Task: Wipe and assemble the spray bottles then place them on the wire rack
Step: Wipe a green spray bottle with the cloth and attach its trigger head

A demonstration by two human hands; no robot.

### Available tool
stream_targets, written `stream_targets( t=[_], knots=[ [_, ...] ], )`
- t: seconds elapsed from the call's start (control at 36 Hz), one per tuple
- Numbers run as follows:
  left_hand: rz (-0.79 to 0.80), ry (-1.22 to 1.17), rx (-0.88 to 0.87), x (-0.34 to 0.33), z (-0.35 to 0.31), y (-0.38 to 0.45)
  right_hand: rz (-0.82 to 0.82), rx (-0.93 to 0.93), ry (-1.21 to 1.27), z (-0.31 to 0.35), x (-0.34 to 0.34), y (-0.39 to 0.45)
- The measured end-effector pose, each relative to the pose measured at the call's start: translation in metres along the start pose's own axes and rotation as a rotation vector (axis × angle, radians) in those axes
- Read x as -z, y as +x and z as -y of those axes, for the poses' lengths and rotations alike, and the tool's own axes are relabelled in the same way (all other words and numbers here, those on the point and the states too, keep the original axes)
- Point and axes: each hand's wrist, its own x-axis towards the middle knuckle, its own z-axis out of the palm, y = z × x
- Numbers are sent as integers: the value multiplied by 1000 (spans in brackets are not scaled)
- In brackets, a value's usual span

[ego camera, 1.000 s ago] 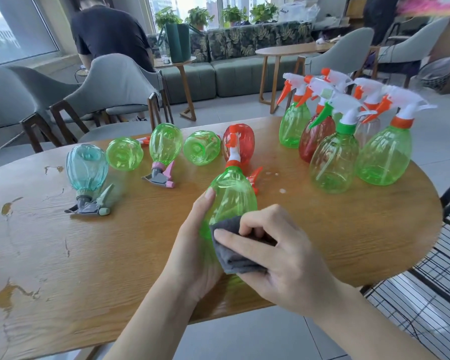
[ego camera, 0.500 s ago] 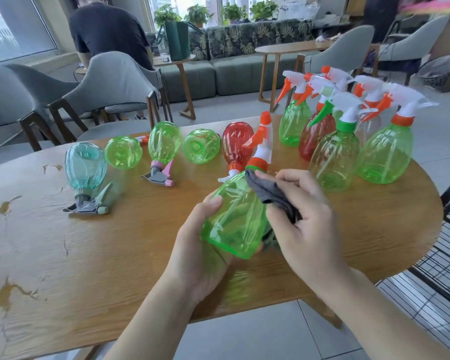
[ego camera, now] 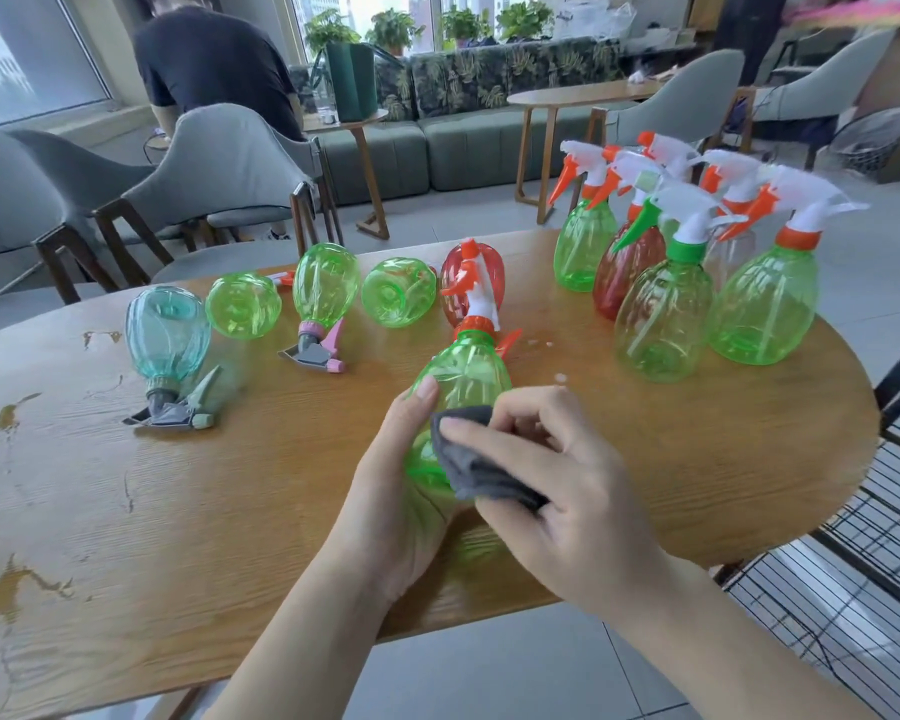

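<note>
My left hand [ego camera: 393, 491] grips a green spray bottle [ego camera: 466, 379] with an orange-and-white trigger head, held over the wooden table [ego camera: 230, 511] with its head pointing away from me. My right hand [ego camera: 557, 491] pinches a grey cloth [ego camera: 476, 467] and presses it against the lower part of that bottle. Several assembled bottles stand upright at the far right, among them a green bottle with a green collar [ego camera: 663, 314]. Lying on their sides at the far left and middle are a teal bottle [ego camera: 165, 332], several green ones and a red bottle [ego camera: 489, 275]. The wire rack [ego camera: 853, 558] is at the right.
Grey chairs [ego camera: 219, 168] stand behind the table, and a person in a dark shirt [ego camera: 214, 65] sits beyond them. Further back are a sofa, side tables and plants. Small drops lie on the table near the held bottle.
The bottle has swung from tilted right back to pointing away from me. My right hand slid the cloth from the bottle's neck down to its lower body.
</note>
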Motion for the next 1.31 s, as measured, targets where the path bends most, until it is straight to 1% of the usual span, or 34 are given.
stream_targets(
  t=[0.06, 0.17, 0.25, 0.31, 0.36, 0.47, 0.53, 0.61, 0.69, 0.75, 0.89, 0.94, 1.03, 1.14, 1.31],
  knots=[
    [72, -37, 49, -2, -1, -3, 30, 78, -50, 1, -2, -4],
    [65, -67, 87, 0, -3, -6, 51, 194, -140, -1, -5, -8],
    [87, -81, 74, 0, -4, -5, 29, 216, -159, -5, -2, -4],
    [85, -81, 13, 0, -3, -2, -2, 176, -149, -10, 5, 0],
    [60, -59, -38, 0, -2, 0, -41, 88, -113, -16, 10, 7],
    [118, 1, -10, 0, 1, -2, -163, -213, 51, -24, 18, 20],
    [128, 4, -13, 1, 2, -2, -156, -290, 106, -25, 17, 20],
    [107, -1, -43, 2, 2, 0, -126, -283, 123, -17, 13, 15],
    [81, 5, -72, 4, 3, 0, -110, -184, 71, -8, 10, 10],
    [61, 21, -88, 6, 4, 3, -93, -152, 48, -7, 11, 11],
    [46, 105, -107, 3, 5, 3, -122, -264, 69, -14, 15, 16],
    [42, 85, -100, 3, 6, 4, -111, -234, 52, -12, 12, 14],
    [12, 6, -80, 1, 4, 1, -48, -92, 13, -3, 6, 6],
    [88, -46, 47, 1, 0, -4, 41, 110, -82, 2, -2, -6],
    [27, -78, 20, 5, -1, -1, 52, 224, -162, -6, -3, -6]
  ],
)
